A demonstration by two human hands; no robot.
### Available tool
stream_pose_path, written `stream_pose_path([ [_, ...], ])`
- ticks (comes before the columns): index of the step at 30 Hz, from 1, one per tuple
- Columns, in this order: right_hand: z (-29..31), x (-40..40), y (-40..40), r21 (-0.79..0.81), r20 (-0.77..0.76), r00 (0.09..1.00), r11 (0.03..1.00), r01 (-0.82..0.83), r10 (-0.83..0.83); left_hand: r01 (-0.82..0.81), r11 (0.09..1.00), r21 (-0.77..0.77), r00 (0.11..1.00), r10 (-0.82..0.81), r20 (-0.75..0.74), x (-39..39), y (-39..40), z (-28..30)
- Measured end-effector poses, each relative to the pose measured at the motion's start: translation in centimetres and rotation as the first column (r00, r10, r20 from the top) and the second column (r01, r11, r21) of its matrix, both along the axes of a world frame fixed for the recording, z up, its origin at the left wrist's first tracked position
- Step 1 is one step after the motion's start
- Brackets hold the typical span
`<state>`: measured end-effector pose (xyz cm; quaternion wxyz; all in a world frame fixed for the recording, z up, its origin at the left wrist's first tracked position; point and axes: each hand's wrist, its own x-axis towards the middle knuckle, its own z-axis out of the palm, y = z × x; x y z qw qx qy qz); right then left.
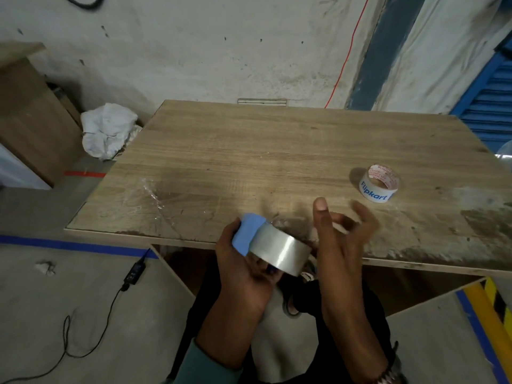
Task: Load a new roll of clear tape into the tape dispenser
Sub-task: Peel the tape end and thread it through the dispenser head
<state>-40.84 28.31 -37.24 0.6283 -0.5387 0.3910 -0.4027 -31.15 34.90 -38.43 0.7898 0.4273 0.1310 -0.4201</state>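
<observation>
My left hand (238, 270) grips the blue handle of the tape dispenser (248, 231), held just off the table's near edge. A roll of clear tape (279, 252) sits on the dispenser, its shiny outer face turned up. To the right of the roll my right hand (340, 236) hovers with its fingers spread and blurred, holding nothing. Whether its fingers touch the roll's far side is hidden. A second, nearly used-up roll printed "Flipkart" (378, 187) stands on the table at the right.
The wooden table (249, 151) bears a crumpled piece of clear film (153, 196) near its left front. On the floor at the left lie a black adapter with its cable (135, 273), a white sack (108, 130) and a wooden cabinet (30, 115).
</observation>
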Motion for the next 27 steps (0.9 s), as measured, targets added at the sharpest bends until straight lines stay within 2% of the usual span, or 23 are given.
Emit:
stream_pose_path([
  [2, 1.2, -0.8, 0.6, 0.081, -0.102, 0.922, 0.927, -0.367, 0.374, -0.015, 1.000, -0.024, 1.000, 0.015, -0.011, -0.1, 0.4, -0.2],
  [4, 1.7, -1.1, 1.1, 0.118, -0.136, 0.860, 0.870, -0.479, 0.492, 0.022, 0.999, -0.048, 0.996, -0.018, 0.085, -0.8, 0.3, 0.2],
  [6, 1.9, -1.1, 1.1, 0.191, -0.041, 0.870, 0.859, -0.475, 0.491, 0.016, 0.998, 0.067, 0.980, -0.029, 0.195, -1.8, 0.0, 1.1],
  [8, 1.3, -1.1, 0.5, 0.355, 0.090, 0.884, 0.815, -0.459, 0.459, -0.037, 0.977, 0.209, 0.922, -0.047, 0.385, -2.1, -0.7, 1.7],
  [10, 0.3, -1.5, -0.9, 0.481, 0.268, 0.848, 0.699, -0.530, 0.458, -0.055, 0.944, 0.326, 0.828, -0.139, 0.543, -2.0, -0.9, 2.5],
  [12, -0.6, -2.4, -2.5, 0.490, 0.498, 0.742, 0.561, -0.668, 0.449, -0.115, 0.882, 0.457, 0.714, -0.246, 0.655, -1.3, -0.7, 3.1],
  [14, -1.2, -3.3, -3.8, 0.457, 0.682, 0.621, 0.437, -0.775, 0.386, -0.159, 0.879, 0.450, 0.565, -0.293, 0.772, 0.2, 0.1, 2.5],
  [16, -1.9, -4.1, -4.7, 0.433, 0.769, 0.559, 0.390, -0.813, 0.311, -0.097, 0.912, 0.398, 0.430, -0.322, 0.843, 1.6, 1.1, 1.4],
  [20, -3.0, -5.3, -5.5, 0.439, 0.809, 0.534, 0.350, -0.827, 0.247, 0.001, 0.939, 0.344, 0.209, -0.336, 0.918, 2.6, 2.1, -0.2],
  [22, -3.2, -5.5, -5.5, 0.411, 0.825, 0.505, 0.342, -0.845, 0.255, 0.054, 0.924, 0.379, 0.089, -0.383, 0.920, 2.9, 2.2, -0.9],
  [23, -3.4, -5.7, -5.5, 0.398, 0.835, 0.488, 0.332, -0.855, 0.255, 0.117, 0.907, 0.405, 0.055, -0.413, 0.909, 3.1, 2.2, -1.3],
  [24, -3.6, -5.8, -5.5, 0.384, 0.846, 0.467, 0.314, -0.868, 0.256, 0.203, 0.883, 0.423, 0.068, -0.443, 0.894, 3.1, 2.2, -1.5],
  [25, -3.8, -5.9, -5.6, 0.377, 0.853, 0.454, 0.295, -0.878, 0.258, 0.290, 0.863, 0.413, 0.123, -0.462, 0.878, 3.1, 2.1, -1.6],
  [27, -4.0, -6.2, -5.9, 0.380, 0.856, 0.442, 0.251, -0.890, 0.270, 0.321, 0.863, 0.391, 0.152, -0.454, 0.878, 3.0, 1.9, -1.8],
])
